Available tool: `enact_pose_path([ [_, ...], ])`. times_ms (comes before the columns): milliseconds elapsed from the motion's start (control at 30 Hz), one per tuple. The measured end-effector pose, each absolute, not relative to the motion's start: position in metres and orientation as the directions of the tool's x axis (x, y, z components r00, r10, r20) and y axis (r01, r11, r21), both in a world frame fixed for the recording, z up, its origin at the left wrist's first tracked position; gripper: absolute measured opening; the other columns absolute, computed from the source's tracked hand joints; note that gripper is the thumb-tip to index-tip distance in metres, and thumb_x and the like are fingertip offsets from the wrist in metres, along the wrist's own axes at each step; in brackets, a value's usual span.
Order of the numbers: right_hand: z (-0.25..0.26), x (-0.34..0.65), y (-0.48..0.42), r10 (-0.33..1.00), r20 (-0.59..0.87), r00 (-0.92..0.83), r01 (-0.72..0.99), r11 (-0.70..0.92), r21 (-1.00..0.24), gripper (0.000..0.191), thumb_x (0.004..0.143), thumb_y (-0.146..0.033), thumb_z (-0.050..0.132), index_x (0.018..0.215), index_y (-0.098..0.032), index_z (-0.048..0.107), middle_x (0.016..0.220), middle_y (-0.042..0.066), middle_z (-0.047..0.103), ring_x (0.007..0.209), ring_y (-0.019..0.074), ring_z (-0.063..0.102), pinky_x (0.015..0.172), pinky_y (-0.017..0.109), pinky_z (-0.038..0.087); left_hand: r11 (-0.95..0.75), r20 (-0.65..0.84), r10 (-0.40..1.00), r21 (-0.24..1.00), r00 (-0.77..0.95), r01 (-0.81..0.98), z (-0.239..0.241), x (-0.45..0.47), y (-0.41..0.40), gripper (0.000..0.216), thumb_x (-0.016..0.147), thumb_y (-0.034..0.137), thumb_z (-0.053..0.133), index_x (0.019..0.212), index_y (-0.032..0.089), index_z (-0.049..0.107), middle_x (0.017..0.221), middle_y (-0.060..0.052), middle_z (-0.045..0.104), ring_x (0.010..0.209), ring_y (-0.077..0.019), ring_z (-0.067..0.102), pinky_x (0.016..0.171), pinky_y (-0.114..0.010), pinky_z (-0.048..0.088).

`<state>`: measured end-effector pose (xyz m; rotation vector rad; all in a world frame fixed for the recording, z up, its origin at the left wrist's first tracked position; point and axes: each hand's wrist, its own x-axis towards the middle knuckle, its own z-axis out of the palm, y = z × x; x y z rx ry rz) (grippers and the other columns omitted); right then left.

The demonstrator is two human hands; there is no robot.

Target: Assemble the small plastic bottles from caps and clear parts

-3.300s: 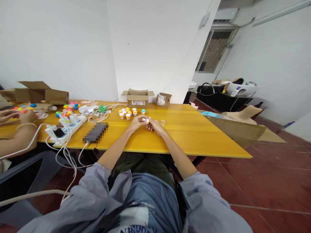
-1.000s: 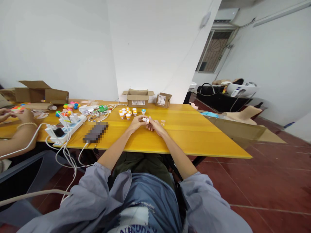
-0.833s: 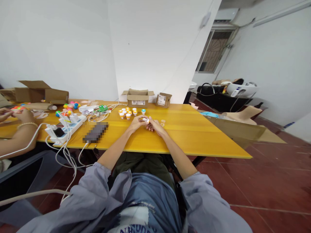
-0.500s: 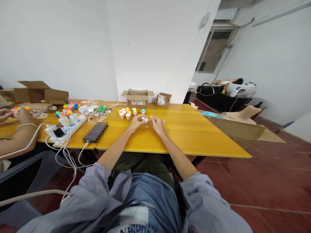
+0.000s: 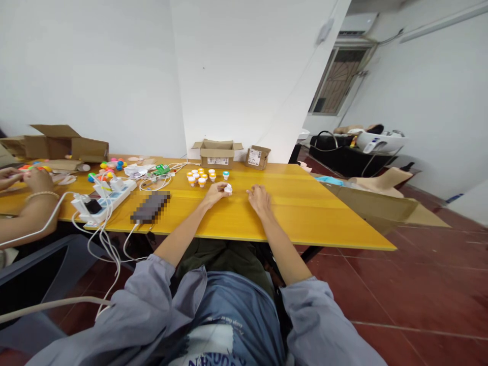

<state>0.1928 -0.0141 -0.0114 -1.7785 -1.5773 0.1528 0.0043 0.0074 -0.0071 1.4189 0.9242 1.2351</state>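
Observation:
My left hand (image 5: 216, 193) rests on the yellow table (image 5: 305, 213), its fingers closed on a small white bottle (image 5: 228, 189). My right hand (image 5: 260, 196) lies a short way to the right of it, palm down. Its fingers curl onto the tabletop and hide whatever is under them. Just beyond my left hand stands a cluster of several small white bottles with orange caps (image 5: 200, 177), with one teal-capped bottle (image 5: 225, 175) at its right end.
Two open cardboard boxes (image 5: 216, 153) (image 5: 257, 156) stand at the table's back edge. A power strip with cables (image 5: 102, 196) and a dark phone (image 5: 150, 207) lie to my left. Farther left are coloured balls (image 5: 111, 165) and another person's hands (image 5: 23, 178).
My hands were together around the white bottle. My right hand has let go and moved right, covering the spot where a small clear cap lay. My left hand keeps the bottle.

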Motion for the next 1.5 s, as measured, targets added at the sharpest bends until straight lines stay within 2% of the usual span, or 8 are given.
enact_pose_path([
  [167, -0.021, 0.188, 0.005, 0.862, 0.502, 0.073, 0.531, 0.392, -0.751, 0.012, 0.082, -0.032, 0.064, 0.088, -0.022, 0.067, 0.089, 0.005, 0.071, 0.080, 0.0200, 0.068, 0.078, 0.035, 0.056, -0.219, 0.221, 0.960, 0.975, 0.175, -0.028, -0.012, 0.005, 0.012, 0.038, 0.050, 0.010, 0.084, 0.084, 0.016, 0.068, 0.088, -0.003, 0.075, 0.089, -0.0182, 0.068, 0.090, -0.036, 0.054],
  [300, -0.027, 0.186, 0.012, 0.862, 0.507, -0.008, 0.291, 0.487, -0.823, 0.024, 0.081, -0.041, 0.064, 0.095, -0.022, 0.068, 0.090, 0.003, 0.072, 0.071, 0.0176, 0.066, 0.065, 0.032, 0.058, -0.244, 0.238, 0.954, 0.970, 0.182, 0.011, -0.013, 0.006, 0.014, 0.035, 0.050, 0.009, 0.083, 0.081, 0.016, 0.068, 0.084, -0.002, 0.074, 0.085, -0.0174, 0.068, 0.088, -0.034, 0.055],
  [400, -0.029, 0.185, 0.013, 0.848, 0.529, -0.030, 0.214, 0.522, -0.825, 0.030, 0.080, -0.042, 0.065, 0.102, -0.022, 0.069, 0.099, 0.006, 0.072, 0.075, 0.0185, 0.068, 0.063, 0.031, 0.059, -0.250, 0.239, 0.950, 0.968, 0.202, 0.031, -0.013, 0.006, 0.014, 0.033, 0.051, 0.009, 0.083, 0.081, 0.016, 0.070, 0.081, -0.001, 0.074, 0.083, -0.0176, 0.069, 0.086, -0.034, 0.056],
  [500, -0.028, 0.183, 0.011, 0.837, 0.545, -0.044, 0.227, 0.540, -0.811, 0.028, 0.078, -0.039, 0.067, 0.100, -0.023, 0.071, 0.104, 0.007, 0.072, 0.083, 0.0211, 0.070, 0.069, 0.034, 0.060, -0.263, 0.248, 0.941, 0.964, 0.229, 0.036, -0.013, 0.005, 0.014, 0.032, 0.052, 0.011, 0.083, 0.082, 0.016, 0.071, 0.081, -0.001, 0.075, 0.082, -0.0184, 0.069, 0.085, -0.035, 0.056],
  [633, -0.024, 0.181, 0.008, 0.823, 0.564, -0.068, 0.270, 0.559, -0.784, 0.022, 0.074, -0.033, 0.069, 0.093, -0.024, 0.071, 0.100, 0.006, 0.074, 0.089, 0.0221, 0.070, 0.080, 0.037, 0.059, -0.268, 0.252, 0.929, 0.963, 0.270, 0.023, -0.015, 0.004, 0.015, 0.033, 0.054, 0.013, 0.083, 0.084, 0.016, 0.074, 0.084, -0.003, 0.076, 0.086, -0.0203, 0.070, 0.088, -0.038, 0.056],
  [833, -0.022, 0.179, 0.004, 0.838, 0.532, -0.122, 0.267, 0.544, -0.796, 0.019, 0.073, -0.033, 0.069, 0.088, -0.022, 0.071, 0.095, 0.004, 0.074, 0.080, 0.0201, 0.069, 0.078, 0.035, 0.058, -0.262, 0.248, 0.922, 0.965, 0.298, 0.009, -0.015, 0.003, 0.013, 0.034, 0.055, 0.014, 0.084, 0.088, 0.016, 0.075, 0.087, -0.004, 0.077, 0.090, -0.0221, 0.070, 0.093, -0.039, 0.054],
  [1200, -0.026, 0.180, 0.007, 0.820, 0.543, -0.179, 0.225, 0.572, -0.789, 0.022, 0.078, -0.033, 0.067, 0.098, -0.024, 0.074, 0.104, 0.005, 0.073, 0.097, 0.0216, 0.069, 0.084, 0.034, 0.057, -0.229, 0.226, 0.934, 0.973, 0.277, -0.021, -0.009, 0.003, 0.009, 0.042, 0.053, 0.017, 0.088, 0.093, 0.015, 0.074, 0.093, -0.006, 0.077, 0.089, -0.0201, 0.070, 0.092, -0.038, 0.055],
  [1500, -0.023, 0.179, 0.005, 0.844, 0.513, -0.160, 0.221, 0.537, -0.814, 0.023, 0.077, -0.033, 0.069, 0.097, -0.024, 0.073, 0.099, 0.004, 0.075, 0.086, 0.0197, 0.070, 0.084, 0.035, 0.057, -0.221, 0.222, 0.940, 0.975, 0.258, -0.033, -0.008, 0.003, 0.008, 0.041, 0.051, 0.019, 0.091, 0.087, 0.015, 0.071, 0.088, -0.004, 0.075, 0.083, -0.0169, 0.068, 0.087, -0.035, 0.055],
])
